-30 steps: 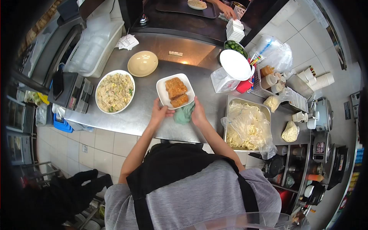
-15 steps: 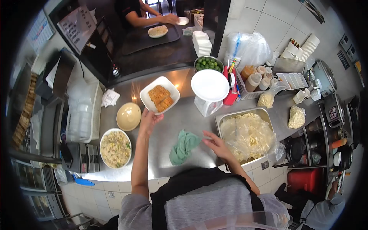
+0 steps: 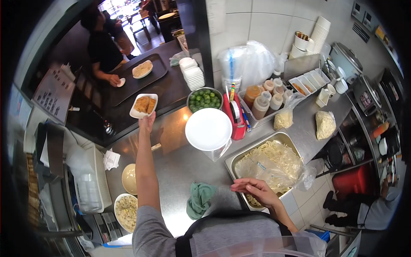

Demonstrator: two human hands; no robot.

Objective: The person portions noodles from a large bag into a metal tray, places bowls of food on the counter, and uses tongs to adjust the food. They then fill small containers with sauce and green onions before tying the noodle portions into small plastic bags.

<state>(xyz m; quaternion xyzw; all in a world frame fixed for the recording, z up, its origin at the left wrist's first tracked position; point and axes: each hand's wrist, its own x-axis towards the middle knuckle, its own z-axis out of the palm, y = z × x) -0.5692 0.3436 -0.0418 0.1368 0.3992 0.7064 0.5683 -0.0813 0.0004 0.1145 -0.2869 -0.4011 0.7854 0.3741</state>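
My left hand (image 3: 147,123) is stretched forward to the serving window, gripping the near edge of a white bowl (image 3: 135,112). Golden-brown fried pieces (image 3: 145,104) lie in that bowl. My right hand (image 3: 257,191) holds nothing, its fingers extended beside and partly over the near left corner of a metal pan (image 3: 231,164). Noodles (image 3: 274,150) fill the pan, partly covered by clear plastic. Between my arms a crumpled green cloth (image 3: 200,199) rests on the steel counter (image 3: 173,180). My left arm partly hides a cream bowl (image 3: 129,179) and a bowl of fried rice (image 3: 126,210).
Beyond the window, a person's hand (image 3: 114,80) is by a dark tray (image 3: 158,76) carrying a bowl of food (image 3: 142,69). White plates (image 3: 208,129), a bowl of green limes (image 3: 204,100), a red tape dispenser (image 3: 238,122) and sauce bottles (image 3: 260,105) line the counter's back.
My left hand has carried the bowl of fried pieces forward, from over the counter to the window. My view has turned, and my right hand is now nearer the noodle pan's corner.
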